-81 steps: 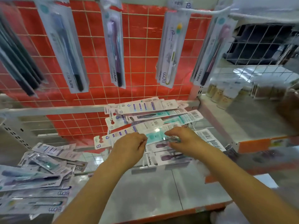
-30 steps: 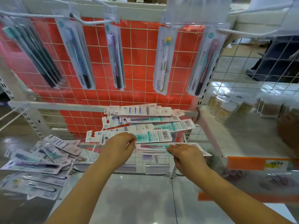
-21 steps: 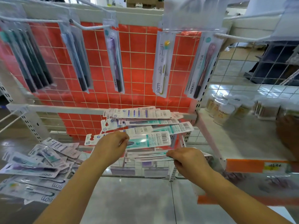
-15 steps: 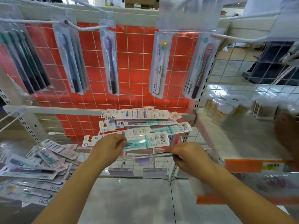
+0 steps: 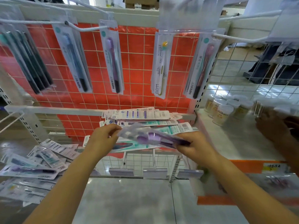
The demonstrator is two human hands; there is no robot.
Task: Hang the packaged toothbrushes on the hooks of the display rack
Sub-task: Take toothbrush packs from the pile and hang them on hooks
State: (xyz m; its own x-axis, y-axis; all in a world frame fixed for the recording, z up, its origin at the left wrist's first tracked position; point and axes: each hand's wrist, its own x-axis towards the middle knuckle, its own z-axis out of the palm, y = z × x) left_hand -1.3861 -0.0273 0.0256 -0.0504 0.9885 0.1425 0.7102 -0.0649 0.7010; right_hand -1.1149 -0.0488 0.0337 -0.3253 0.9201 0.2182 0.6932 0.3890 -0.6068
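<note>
Head view: a purple toothbrush pack (image 5: 153,138) lies almost level at frame centre, long axis left to right, right hand (image 5: 194,147) gripping its right end, left hand (image 5: 103,139) pinching the left end; purple packs hang from a hook (image 5: 90,29) at upper left; pile (image 5: 145,122) on wire shelf behind, neighbours crowding

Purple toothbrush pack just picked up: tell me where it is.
In the head view, the purple toothbrush pack is centre frame, held between the left hand and right hand, just above the fanned stack of packs.
</note>
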